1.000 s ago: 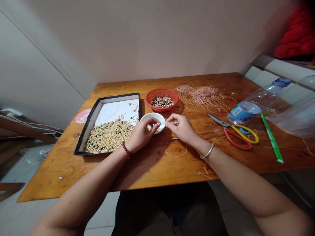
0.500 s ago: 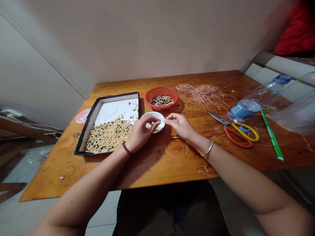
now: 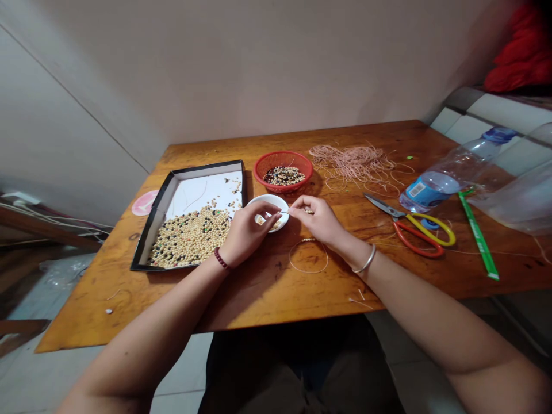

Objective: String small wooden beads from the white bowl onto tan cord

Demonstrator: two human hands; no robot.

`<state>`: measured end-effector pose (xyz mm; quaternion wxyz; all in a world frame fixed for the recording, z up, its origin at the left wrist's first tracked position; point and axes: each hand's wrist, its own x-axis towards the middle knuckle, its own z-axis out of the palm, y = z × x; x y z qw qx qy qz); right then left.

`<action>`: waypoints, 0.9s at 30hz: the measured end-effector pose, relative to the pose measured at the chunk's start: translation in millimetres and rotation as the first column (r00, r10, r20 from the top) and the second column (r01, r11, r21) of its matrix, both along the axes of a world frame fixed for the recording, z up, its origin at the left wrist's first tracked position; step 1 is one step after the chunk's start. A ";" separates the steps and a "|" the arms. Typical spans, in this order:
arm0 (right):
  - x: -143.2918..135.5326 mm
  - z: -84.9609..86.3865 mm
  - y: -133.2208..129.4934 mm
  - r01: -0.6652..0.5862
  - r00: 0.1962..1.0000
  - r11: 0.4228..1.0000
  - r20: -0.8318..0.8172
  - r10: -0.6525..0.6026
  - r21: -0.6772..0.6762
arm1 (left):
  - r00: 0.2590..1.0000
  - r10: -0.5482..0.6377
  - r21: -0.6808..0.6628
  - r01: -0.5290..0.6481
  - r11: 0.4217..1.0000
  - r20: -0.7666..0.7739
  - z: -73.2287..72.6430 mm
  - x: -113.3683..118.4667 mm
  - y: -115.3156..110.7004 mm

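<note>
Over the small white bowl (image 3: 276,201), the fingertips of both hands almost meet. My left hand (image 3: 249,227) is closed in a pinch; whatever lies in it is too small to name. My right hand (image 3: 317,218) pinches a thin, light-coloured cord (image 3: 309,272), and a short pale line spans the gap between the fingertips. A few pale beads (image 3: 309,211) show by the right fingers. Below, the cord curves in a loop on the table, with a short row of beads (image 3: 307,240) threaded on it. Some loose pale beads lie in the bowl.
Left of the bowl stands a black-edged tray (image 3: 244,184) of mostly pale beads. Behind it is a red basket (image 3: 260,175) of mixed beads, beside tangled pink cord (image 3: 353,164). Scissors (image 3: 416,230), a water bottle (image 3: 435,187) and a green strip (image 3: 479,236) lie at right.
Both hands keep nearly the same pose over the bowl. Slightly more of the thin pale line shows between the fingertips. The whole view has shifted very slightly.
</note>
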<state>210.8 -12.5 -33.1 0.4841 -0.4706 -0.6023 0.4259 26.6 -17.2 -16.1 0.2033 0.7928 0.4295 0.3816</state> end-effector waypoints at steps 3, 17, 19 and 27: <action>0.8 -1.0 -0.3 -0.002 0.999 1.000 0.038 0.001 0.031 | 1.000 -0.005 0.000 0.005 1.000 -0.002 1.4 0.4 -0.9; 0.3 3.6 -7.5 0.033 0.982 0.996 0.181 -0.048 0.089 | 1.000 -0.008 0.002 0.008 1.000 -0.021 0.3 0.5 -1.7; -1.7 2.0 -6.1 -0.020 0.996 0.998 0.093 0.014 0.054 | 0.999 -0.027 -0.014 0.027 1.000 -0.021 0.9 0.2 -1.8; -7.2 5.0 -3.8 -0.134 0.963 0.971 -0.256 0.080 -0.199 | 0.992 -0.032 -0.124 0.047 0.991 0.126 1.7 0.9 -2.1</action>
